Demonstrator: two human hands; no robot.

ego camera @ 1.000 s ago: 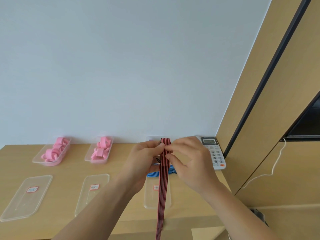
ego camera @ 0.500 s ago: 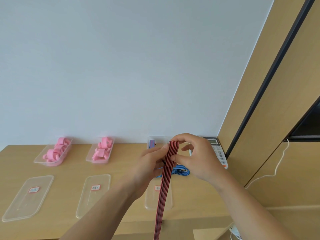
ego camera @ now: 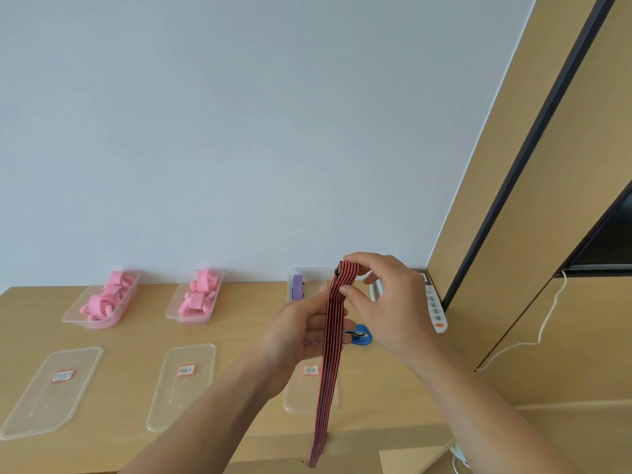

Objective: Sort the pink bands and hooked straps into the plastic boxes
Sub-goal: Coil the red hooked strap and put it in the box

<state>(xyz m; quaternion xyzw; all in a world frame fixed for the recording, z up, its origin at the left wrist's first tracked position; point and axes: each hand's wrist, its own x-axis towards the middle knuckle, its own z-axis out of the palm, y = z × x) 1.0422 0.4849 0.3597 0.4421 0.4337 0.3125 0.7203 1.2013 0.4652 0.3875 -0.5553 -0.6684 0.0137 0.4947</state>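
A long red-and-black striped strap (ego camera: 330, 350) hangs doubled over in front of me, its black hook at the top fold. My right hand (ego camera: 383, 302) pinches the folded top end. My left hand (ego camera: 301, 331) holds the strap just below, fingers curled round it. A blue-and-black strap (ego camera: 359, 338) lies on the desk behind my hands. The right plastic box (ego camera: 309, 277) at the back holds a folded blue strap (ego camera: 297, 286). Two boxes further left hold pink bands (ego camera: 106, 297) (ego camera: 198, 295).
Three clear lids with red-edged labels lie in a row nearer me on the wooden desk (ego camera: 136, 336): left (ego camera: 51, 391), middle (ego camera: 183, 383) and right (ego camera: 307, 388). A white desk phone (ego camera: 434, 309) sits by the wooden wall panel. A white cable (ego camera: 543, 323) hangs at the right.
My right hand has lifted the folded top of the red strap up and to the right. My left hand has slid lower along it. The blue strap on the desk shows more.
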